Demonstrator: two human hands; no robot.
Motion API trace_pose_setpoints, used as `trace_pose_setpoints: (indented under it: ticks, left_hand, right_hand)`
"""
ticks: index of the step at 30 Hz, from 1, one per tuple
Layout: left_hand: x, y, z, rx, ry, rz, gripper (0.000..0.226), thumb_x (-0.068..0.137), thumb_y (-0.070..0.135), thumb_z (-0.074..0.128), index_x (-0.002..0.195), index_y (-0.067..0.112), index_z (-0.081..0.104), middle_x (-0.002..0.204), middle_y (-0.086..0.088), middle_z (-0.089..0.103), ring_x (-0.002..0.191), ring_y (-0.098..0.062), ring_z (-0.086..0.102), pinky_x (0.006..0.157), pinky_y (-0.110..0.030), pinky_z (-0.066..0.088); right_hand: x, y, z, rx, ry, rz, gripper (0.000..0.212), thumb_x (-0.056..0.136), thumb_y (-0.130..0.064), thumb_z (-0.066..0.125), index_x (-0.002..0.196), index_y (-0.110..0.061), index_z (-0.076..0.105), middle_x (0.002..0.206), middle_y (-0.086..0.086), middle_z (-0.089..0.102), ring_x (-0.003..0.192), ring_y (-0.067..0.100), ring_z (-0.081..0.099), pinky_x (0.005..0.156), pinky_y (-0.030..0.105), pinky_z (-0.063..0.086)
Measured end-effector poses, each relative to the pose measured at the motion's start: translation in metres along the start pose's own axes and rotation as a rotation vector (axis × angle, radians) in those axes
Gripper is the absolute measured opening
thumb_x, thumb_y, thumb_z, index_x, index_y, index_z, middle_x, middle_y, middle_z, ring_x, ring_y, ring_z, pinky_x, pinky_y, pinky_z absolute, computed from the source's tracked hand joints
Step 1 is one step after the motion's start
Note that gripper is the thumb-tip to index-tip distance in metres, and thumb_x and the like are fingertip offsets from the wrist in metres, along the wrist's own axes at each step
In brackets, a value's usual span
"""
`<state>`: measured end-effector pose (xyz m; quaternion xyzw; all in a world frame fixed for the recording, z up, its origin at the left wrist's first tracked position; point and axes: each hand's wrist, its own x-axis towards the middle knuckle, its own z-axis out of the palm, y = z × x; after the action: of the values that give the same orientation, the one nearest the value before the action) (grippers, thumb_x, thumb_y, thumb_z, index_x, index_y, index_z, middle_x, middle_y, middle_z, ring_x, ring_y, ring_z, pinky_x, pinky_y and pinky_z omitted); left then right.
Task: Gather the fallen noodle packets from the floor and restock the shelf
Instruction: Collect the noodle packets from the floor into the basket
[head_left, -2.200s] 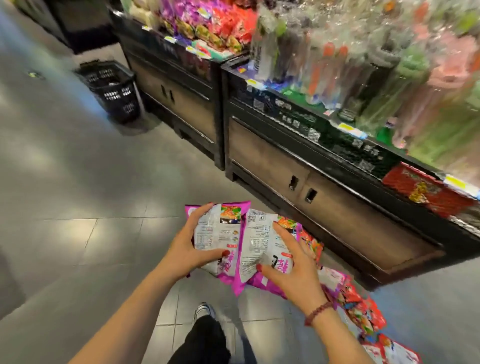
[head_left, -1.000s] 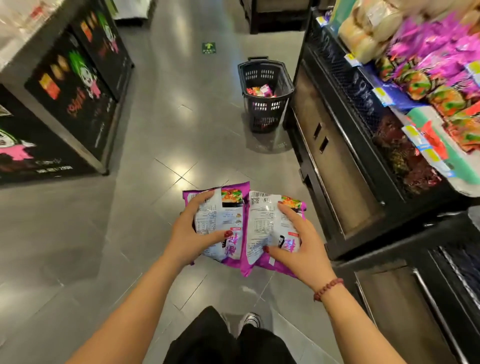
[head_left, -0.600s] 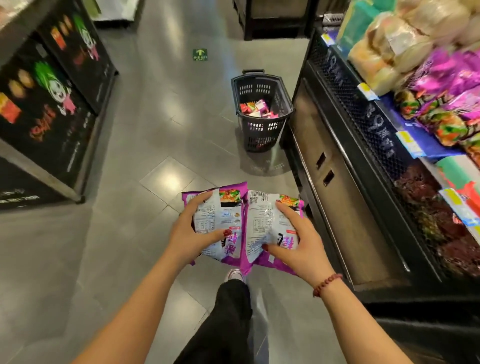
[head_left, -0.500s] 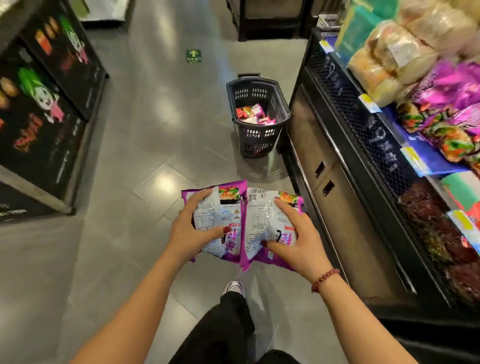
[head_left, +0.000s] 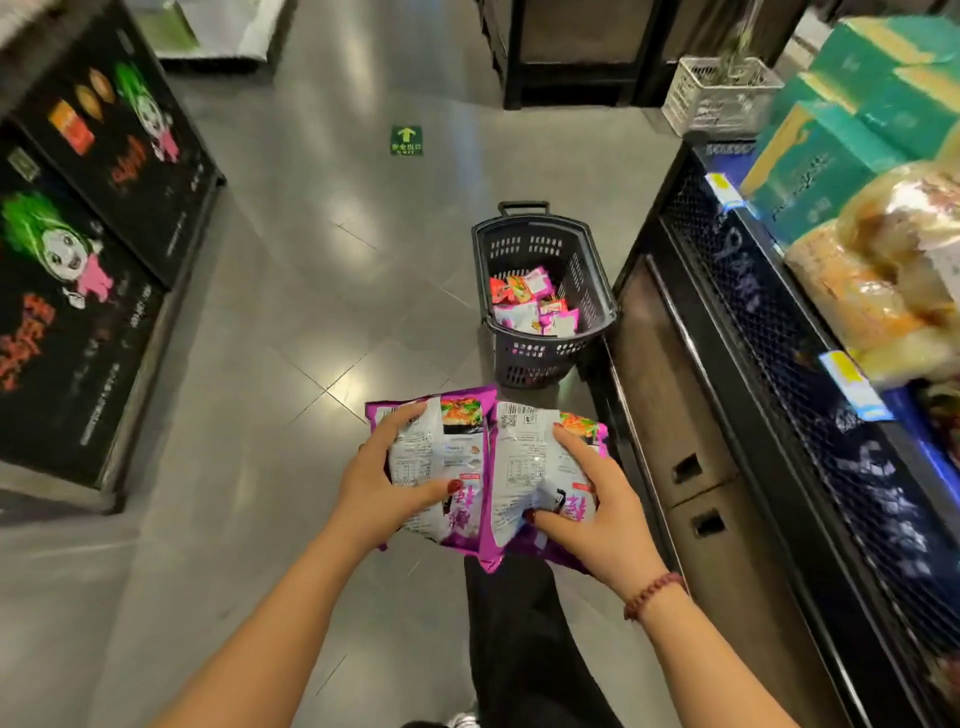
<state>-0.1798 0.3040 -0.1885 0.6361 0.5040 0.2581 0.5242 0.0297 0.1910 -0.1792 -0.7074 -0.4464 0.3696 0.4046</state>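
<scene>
Head view, the only one.

Left hand (head_left: 375, 483) grips a purple noodle packet (head_left: 431, 460). The thumb lies across its lower face and the fingers curl round its outer left edge. Right hand (head_left: 592, 514) grips a second purple packet (head_left: 524, 467) in mirror fashion, with the thumb on the lower face and the index finger stretched up the right side. More purple shows under the right palm. It may be another packet, cannot tell.

The two packets sit side by side between the hands, inner edges overlapping just inside the thumbs, held mid-air above the floor (head_left: 291, 332). One packet per hand, gripped at the outer edges, probably keeps both flat and easy to let go one at a time.

Orientation: printed back panels face up. The long axis of each runs from the thumbs away from the body, and the food-photo ends lie beyond the fingertips, pointing toward the basket (head_left: 535, 358). The lower corners converge near the wrists, so they fan out slightly.

The basket stands on the floor ahead of the fingertips, beside the shelf unit (head_left: 779, 332), with loose packets (head_left: 530, 312) already in it. Judgement: this is a carry step toward the basket or shelf, and restocking is not yet done.
</scene>
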Motion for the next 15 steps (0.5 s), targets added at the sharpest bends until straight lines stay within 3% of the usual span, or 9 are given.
trace_pose_setpoints:
  ticks: [4, 11, 15]
  left_hand:
    - [0.093, 0.018, 0.004, 0.019, 0.015, -0.024, 0.076, 0.067, 0.009, 0.087, 0.124, 0.043, 0.049, 0.115, 0.016, 0.060, 0.102, -0.011, 0.064, 0.071, -0.017, 0.056]
    - [0.225, 0.058, 0.002, 0.044, 0.046, -0.045, 0.076, 0.066, 0.011, 0.088, 0.118, 0.052, 0.049, 0.112, 0.022, 0.061, 0.099, -0.003, 0.063, 0.081, -0.024, 0.054]
    - [0.293, 0.070, 0.004, 0.029, 0.004, -0.051, 0.076, 0.066, 0.008, 0.088, 0.121, 0.045, 0.051, 0.112, 0.020, 0.062, 0.098, -0.003, 0.064, 0.079, -0.020, 0.055]
  right_hand:
    - [0.099, 0.003, -0.013, -0.014, -0.013, -0.016, 0.079, 0.071, -0.004, 0.081, 0.131, -0.035, 0.042, 0.126, 0.001, 0.045, 0.099, -0.032, 0.037, 0.072, -0.006, 0.036]
    - [0.243, -0.013, -0.040, -0.015, -0.035, 0.020, 0.082, 0.071, -0.009, 0.082, 0.133, -0.043, 0.040, 0.130, -0.004, 0.044, 0.102, -0.022, 0.042, 0.076, -0.006, 0.036]
    - [0.299, -0.020, -0.050, 0.004, 0.004, 0.049, 0.081, 0.072, -0.006, 0.081, 0.132, -0.040, 0.040, 0.128, -0.005, 0.043, 0.099, -0.033, 0.036, 0.074, -0.008, 0.033]
